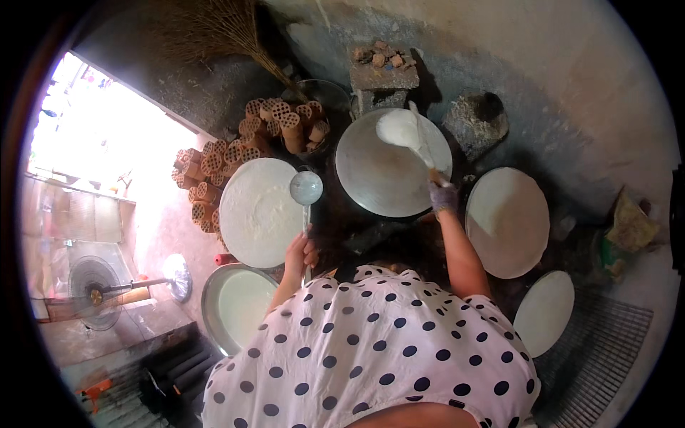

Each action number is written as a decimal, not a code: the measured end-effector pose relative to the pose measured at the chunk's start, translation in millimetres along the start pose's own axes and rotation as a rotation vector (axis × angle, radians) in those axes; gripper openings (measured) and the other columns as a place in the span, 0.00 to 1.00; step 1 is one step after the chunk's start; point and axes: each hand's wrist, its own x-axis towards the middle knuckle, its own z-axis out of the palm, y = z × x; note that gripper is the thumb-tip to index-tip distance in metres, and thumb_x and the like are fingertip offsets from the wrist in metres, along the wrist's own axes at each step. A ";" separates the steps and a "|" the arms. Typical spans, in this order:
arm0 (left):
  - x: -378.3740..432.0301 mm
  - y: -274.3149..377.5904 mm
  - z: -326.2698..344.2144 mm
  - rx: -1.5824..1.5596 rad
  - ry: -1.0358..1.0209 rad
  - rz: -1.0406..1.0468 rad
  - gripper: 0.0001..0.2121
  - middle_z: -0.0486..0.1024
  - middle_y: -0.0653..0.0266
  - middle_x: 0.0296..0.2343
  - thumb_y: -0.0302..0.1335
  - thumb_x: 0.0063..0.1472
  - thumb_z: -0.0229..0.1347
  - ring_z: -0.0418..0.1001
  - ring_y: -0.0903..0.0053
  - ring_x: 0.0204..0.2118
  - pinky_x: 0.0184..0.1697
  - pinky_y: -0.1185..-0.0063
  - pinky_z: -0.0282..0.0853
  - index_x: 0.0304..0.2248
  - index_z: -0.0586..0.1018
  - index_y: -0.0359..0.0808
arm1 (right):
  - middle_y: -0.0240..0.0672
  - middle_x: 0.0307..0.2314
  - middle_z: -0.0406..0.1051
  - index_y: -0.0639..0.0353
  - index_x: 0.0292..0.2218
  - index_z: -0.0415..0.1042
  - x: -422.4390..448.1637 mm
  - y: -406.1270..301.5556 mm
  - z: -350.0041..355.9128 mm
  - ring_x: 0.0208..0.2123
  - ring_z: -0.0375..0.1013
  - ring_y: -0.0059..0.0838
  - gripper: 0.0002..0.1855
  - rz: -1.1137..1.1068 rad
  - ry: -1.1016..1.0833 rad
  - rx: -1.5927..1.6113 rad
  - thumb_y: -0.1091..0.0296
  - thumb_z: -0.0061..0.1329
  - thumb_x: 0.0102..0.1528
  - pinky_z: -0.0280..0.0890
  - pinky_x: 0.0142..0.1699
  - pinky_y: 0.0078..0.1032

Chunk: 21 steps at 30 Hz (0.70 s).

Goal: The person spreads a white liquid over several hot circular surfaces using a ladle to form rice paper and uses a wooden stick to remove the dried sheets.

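My left hand (301, 252) grips the handle of a metal ladle (306, 188). The ladle's bowl is over the right edge of a large round, whitish surface (259, 214) with pale crumbs or ridges on it. In a gloved grip, my right hand (443, 196) holds a long spatula-like tool (421, 138). It reaches across a round metal griddle (374, 166), beside a patch of white batter-like material (397, 128) near the far rim. A wide metal basin (210, 315) of milky liquid stands at lower left, partly hidden by my spotted clothing.
Perforated clay-coloured cylinders (212, 162) are stacked at left behind the whitish round. Two pale discs (507, 222) stand at right, near a wire rack (604, 348). A block with rubble (382, 75) stands behind the griddle. A twig broom (267, 59) leans at back; a fan (95, 294) is far left.
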 end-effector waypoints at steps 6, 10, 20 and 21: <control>0.8 -26.4 38.6 -0.132 -0.039 -0.098 0.12 0.53 0.77 0.14 0.31 0.66 0.39 0.51 0.87 0.10 0.12 0.84 0.54 0.47 0.68 0.45 | 0.46 0.33 0.75 0.57 0.41 0.75 82.9 1.0 37.1 0.37 0.75 0.38 0.24 -0.201 -0.205 -0.159 0.51 0.53 0.46 0.67 0.42 0.29; -28.9 -34.0 54.1 -0.110 0.066 -0.072 0.13 0.51 0.78 0.14 0.31 0.67 0.38 0.50 0.89 0.10 0.12 0.85 0.52 0.49 0.67 0.46 | 0.41 0.35 0.75 0.58 0.43 0.74 101.0 8.6 -15.4 0.38 0.75 0.34 0.26 -0.263 -0.487 0.155 0.51 0.54 0.46 0.67 0.44 0.28; -54.7 -80.2 70.1 -0.247 0.115 -0.045 0.13 0.52 0.78 0.14 0.32 0.67 0.39 0.51 0.90 0.10 0.11 0.87 0.51 0.50 0.67 0.45 | 0.47 0.38 0.73 0.57 0.42 0.74 70.4 -42.6 -2.8 0.42 0.72 0.45 0.25 -0.379 -0.452 -0.260 0.48 0.49 0.49 0.66 0.46 0.35; -56.8 -82.3 71.2 -0.252 0.107 -0.042 0.14 0.52 0.78 0.14 0.31 0.67 0.39 0.51 0.90 0.10 0.11 0.87 0.51 0.50 0.67 0.45 | 0.46 0.37 0.73 0.57 0.42 0.74 84.5 -32.7 1.3 0.42 0.72 0.44 0.25 -0.396 -0.530 -0.207 0.48 0.49 0.49 0.66 0.46 0.35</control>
